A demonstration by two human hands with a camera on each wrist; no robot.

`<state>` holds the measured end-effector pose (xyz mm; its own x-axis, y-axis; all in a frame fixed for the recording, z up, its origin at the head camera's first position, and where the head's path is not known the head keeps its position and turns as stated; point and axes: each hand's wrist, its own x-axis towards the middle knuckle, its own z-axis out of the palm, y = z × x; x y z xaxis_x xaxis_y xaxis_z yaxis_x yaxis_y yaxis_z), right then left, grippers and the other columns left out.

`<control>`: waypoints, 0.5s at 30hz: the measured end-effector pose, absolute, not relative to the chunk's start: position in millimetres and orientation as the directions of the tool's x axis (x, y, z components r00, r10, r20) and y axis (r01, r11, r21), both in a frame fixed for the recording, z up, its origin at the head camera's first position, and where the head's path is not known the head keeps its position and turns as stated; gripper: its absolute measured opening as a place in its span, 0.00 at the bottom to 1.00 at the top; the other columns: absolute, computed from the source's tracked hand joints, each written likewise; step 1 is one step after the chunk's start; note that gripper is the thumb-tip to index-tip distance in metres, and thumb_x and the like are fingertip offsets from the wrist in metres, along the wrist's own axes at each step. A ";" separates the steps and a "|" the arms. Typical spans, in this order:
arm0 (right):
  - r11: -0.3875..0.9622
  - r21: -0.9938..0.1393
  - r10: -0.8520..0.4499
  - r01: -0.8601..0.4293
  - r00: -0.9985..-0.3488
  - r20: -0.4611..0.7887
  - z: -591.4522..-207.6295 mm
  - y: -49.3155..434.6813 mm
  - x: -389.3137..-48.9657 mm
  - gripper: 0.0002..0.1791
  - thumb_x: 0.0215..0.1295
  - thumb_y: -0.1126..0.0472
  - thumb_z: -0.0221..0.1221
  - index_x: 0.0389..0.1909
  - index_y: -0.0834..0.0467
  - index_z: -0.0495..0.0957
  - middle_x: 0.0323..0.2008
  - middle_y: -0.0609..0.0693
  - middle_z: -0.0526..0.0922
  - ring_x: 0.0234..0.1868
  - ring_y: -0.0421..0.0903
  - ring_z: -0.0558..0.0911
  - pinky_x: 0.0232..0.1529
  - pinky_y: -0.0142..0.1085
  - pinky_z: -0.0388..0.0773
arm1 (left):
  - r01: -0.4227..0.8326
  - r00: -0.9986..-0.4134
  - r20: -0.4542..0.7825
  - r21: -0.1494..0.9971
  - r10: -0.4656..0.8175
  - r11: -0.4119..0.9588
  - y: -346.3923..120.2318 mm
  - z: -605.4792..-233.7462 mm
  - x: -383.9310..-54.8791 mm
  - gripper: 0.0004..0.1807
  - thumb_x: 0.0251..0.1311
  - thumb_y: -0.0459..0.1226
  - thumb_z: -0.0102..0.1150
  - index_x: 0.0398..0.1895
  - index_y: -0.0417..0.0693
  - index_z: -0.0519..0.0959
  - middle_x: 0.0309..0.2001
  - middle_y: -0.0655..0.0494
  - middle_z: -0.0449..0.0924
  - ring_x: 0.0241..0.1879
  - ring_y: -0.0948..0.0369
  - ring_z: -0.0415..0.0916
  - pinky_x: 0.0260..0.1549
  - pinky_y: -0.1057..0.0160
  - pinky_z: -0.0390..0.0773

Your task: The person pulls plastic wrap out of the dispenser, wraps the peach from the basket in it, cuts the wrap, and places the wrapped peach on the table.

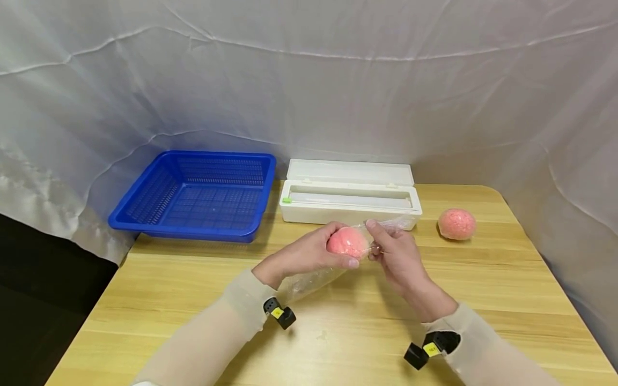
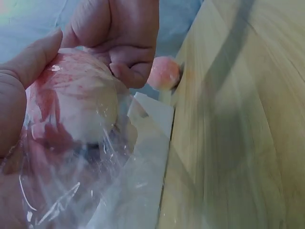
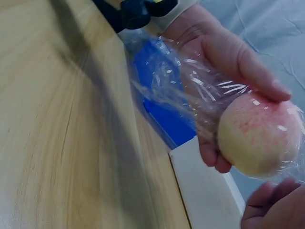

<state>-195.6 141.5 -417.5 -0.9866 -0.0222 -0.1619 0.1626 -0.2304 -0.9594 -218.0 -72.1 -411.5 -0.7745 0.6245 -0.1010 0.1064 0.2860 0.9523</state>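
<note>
A pink and cream peach (image 1: 348, 242) sits in my left hand (image 1: 314, 251), gripped between thumb and fingers above the table. Clear plastic wrap (image 3: 209, 86) lies over the peach, and a loose tail of it trails down past the left wrist. On the peach's right side, my right hand (image 1: 399, 256) pinches the wrap between thumb and curled fingers, with more film bunched beyond its knuckles. In the left wrist view, creased film (image 2: 76, 181) hangs below the peach. Another peach (image 1: 456, 224) rests on the table to the right, away from both hands.
Behind the hands stands a white wrap dispenser box (image 1: 309, 215), lid raised, with a roll of film inside and a green slider at its left end. A blue plastic basket (image 1: 193, 231) is at the back left. Pale cloth (image 1: 338, 96) hangs behind the wooden table (image 1: 328, 343).
</note>
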 end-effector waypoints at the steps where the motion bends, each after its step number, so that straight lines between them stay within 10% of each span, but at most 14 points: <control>1: -0.234 -0.961 0.009 0.145 -0.988 -0.151 -418.5 140.1 -195.9 0.12 0.78 0.54 0.62 0.32 0.54 0.81 0.22 0.42 0.75 0.24 0.36 0.72 0.28 0.27 0.75 | 0.111 -0.770 -0.097 0.953 0.630 0.282 -72.0 -411.2 -217.4 0.36 0.64 0.42 0.74 0.70 0.44 0.67 0.58 0.50 0.79 0.55 0.58 0.79 0.58 0.59 0.82; 15: -0.222 -0.975 0.156 -0.014 -0.988 -0.021 -423.1 135.2 -198.5 0.12 0.76 0.62 0.63 0.30 0.53 0.88 0.25 0.41 0.81 0.25 0.34 0.74 0.26 0.25 0.73 | 0.139 -0.754 -0.051 0.962 0.655 0.235 -75.8 -413.5 -214.0 0.35 0.63 0.34 0.73 0.72 0.45 0.68 0.59 0.47 0.74 0.54 0.56 0.77 0.54 0.60 0.83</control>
